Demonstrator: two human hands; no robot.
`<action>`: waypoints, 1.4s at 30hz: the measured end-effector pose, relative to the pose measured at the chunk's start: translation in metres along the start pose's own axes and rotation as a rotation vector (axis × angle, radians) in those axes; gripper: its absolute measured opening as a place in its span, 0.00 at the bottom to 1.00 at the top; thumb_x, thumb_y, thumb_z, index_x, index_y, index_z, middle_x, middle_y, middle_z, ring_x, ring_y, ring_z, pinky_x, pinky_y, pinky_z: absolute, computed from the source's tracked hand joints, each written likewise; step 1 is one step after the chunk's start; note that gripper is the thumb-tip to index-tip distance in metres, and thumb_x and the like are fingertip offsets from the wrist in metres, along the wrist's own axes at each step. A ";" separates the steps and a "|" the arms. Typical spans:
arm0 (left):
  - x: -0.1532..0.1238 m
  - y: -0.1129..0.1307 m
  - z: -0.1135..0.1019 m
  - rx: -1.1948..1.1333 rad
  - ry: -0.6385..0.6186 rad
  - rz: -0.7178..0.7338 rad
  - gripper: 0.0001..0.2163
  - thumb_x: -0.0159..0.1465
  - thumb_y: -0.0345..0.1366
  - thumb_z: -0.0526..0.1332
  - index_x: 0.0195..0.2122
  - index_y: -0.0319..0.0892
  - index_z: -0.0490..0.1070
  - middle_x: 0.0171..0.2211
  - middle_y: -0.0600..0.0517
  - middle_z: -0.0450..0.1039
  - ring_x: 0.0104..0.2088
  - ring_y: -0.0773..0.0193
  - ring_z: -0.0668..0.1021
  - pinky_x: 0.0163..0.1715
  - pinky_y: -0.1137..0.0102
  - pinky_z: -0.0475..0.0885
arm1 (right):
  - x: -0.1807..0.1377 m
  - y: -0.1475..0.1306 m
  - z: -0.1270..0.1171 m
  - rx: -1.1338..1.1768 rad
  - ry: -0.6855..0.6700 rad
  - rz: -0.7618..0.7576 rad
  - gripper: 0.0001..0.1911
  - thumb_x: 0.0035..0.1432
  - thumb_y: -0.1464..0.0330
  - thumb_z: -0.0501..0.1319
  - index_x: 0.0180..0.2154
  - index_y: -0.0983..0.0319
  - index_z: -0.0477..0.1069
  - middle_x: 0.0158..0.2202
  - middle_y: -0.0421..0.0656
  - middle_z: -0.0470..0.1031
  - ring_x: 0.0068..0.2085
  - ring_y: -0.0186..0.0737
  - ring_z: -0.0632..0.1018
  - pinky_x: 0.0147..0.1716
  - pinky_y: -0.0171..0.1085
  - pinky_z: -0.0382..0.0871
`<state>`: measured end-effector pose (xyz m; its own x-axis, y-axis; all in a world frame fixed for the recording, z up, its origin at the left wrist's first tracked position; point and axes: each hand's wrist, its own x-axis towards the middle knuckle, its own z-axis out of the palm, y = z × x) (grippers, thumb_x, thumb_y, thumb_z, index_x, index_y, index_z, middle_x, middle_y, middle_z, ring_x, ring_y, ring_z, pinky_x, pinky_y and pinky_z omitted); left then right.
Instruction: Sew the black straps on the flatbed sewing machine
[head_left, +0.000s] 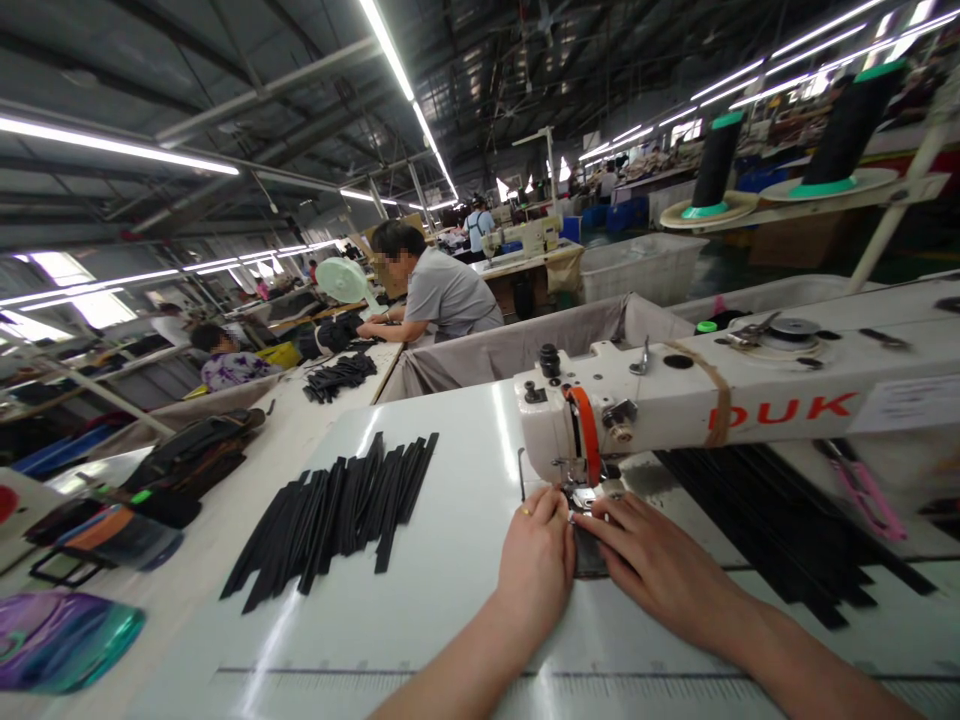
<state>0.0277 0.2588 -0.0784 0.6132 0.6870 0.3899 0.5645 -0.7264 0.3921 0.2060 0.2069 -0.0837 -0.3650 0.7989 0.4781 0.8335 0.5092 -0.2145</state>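
My left hand (536, 560) is at the needle area of a white sewing machine (551, 425), its fingers pressed together and bent down beside the presser foot (583, 497). Whatever is under those fingertips is hidden. From the other side, my right hand (660, 555) reaches in with fingers stretched out, the index fingertip almost touching my left hand. A dark patch (590, 560) shows between the hands; I cannot tell whether it is material or part of the machine bed. To the left, a fanned row of black strips (330, 515) lies on the pale tabletop (450, 610).
More long black strips (765, 520) lie under the machine arm, near pink-handled scissors (870, 495). A printed ruler (360, 680) runs along the front edge. Thread cones (718, 165) stand at upper right. Beyond the table are a cloth-lined bin (517, 340) and a co-worker (450, 290).
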 end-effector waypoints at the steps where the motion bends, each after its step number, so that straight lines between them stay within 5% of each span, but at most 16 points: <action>1: 0.000 0.000 0.000 0.009 -0.003 0.002 0.11 0.68 0.26 0.50 0.46 0.38 0.70 0.48 0.43 0.73 0.51 0.53 0.73 0.55 0.55 0.72 | -0.001 0.000 0.000 -0.004 -0.004 0.001 0.19 0.62 0.74 0.53 0.53 0.61 0.70 0.48 0.51 0.74 0.48 0.51 0.75 0.46 0.51 0.73; 21: 0.000 -0.006 0.001 0.064 -0.082 0.027 0.11 0.69 0.25 0.50 0.47 0.35 0.70 0.52 0.40 0.71 0.55 0.52 0.71 0.57 0.54 0.69 | 0.000 -0.002 -0.001 0.024 0.006 0.003 0.18 0.62 0.75 0.54 0.52 0.61 0.71 0.47 0.49 0.74 0.46 0.49 0.75 0.45 0.49 0.73; 42: 0.005 -0.007 -0.005 0.096 -0.096 0.132 0.10 0.68 0.24 0.52 0.41 0.38 0.71 0.43 0.45 0.73 0.48 0.53 0.72 0.50 0.58 0.73 | 0.002 -0.007 -0.003 -0.004 0.003 0.010 0.17 0.59 0.78 0.56 0.49 0.62 0.73 0.44 0.48 0.74 0.44 0.46 0.75 0.45 0.48 0.73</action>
<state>0.0243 0.2680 -0.0752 0.7328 0.5836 0.3500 0.5229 -0.8120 0.2591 0.2008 0.2034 -0.0784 -0.3557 0.8029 0.4783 0.8388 0.5000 -0.2155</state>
